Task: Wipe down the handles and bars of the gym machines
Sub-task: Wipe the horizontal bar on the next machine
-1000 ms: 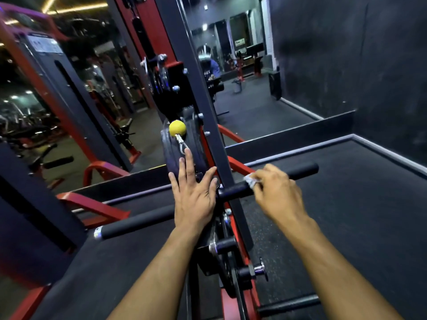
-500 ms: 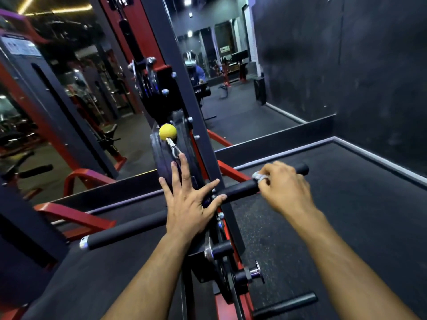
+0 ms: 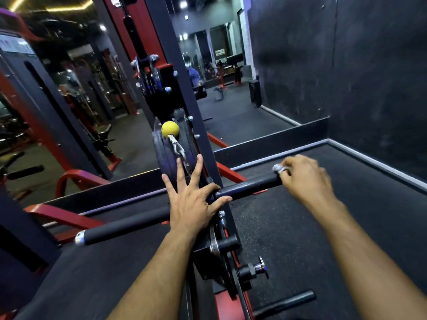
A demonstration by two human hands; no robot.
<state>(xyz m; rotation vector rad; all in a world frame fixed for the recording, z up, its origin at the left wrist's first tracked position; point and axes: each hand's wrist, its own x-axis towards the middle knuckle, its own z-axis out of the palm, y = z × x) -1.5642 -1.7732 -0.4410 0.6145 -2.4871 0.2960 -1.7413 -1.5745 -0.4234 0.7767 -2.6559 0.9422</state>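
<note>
- Straight ahead, the machine frame (image 3: 196, 107) rises between the two arms as a dark upright post with red parts, and a mirror behind it shows the rest of the gym; standing square to the post puts both halves of the handle within reach.
- Across the frame runs the padded bar (image 3: 247, 184), the thing being wiped. Its left half (image 3: 124, 225) ends in a bright cap and its right half slopes up and away over the dark floor mat (image 3: 300, 239).
- Left hand (image 3: 191, 204): flat and open on the middle of the bar where it meets the post, fingers spread and pointing up, thumb lying along the right half. I judge it is there to steady the bar while the other hand rubs.
- Right hand (image 3: 305, 179): wrapped over the far end of the right half, knuckles up, wrist bent down from a nearly straight forearm. It grips a small pale cloth (image 3: 280, 169), only a corner of which shows by the forefinger.
- Whether the bar's end cap lies under that hand I cannot tell, as the fingers cover it.
- Just above the left fingers a yellow ball (image 3: 170, 129) hangs with a metal clip (image 3: 179, 150), clear of both hands.
- By my reckoning the right half is near done and the left half is yet to be wiped.
</note>
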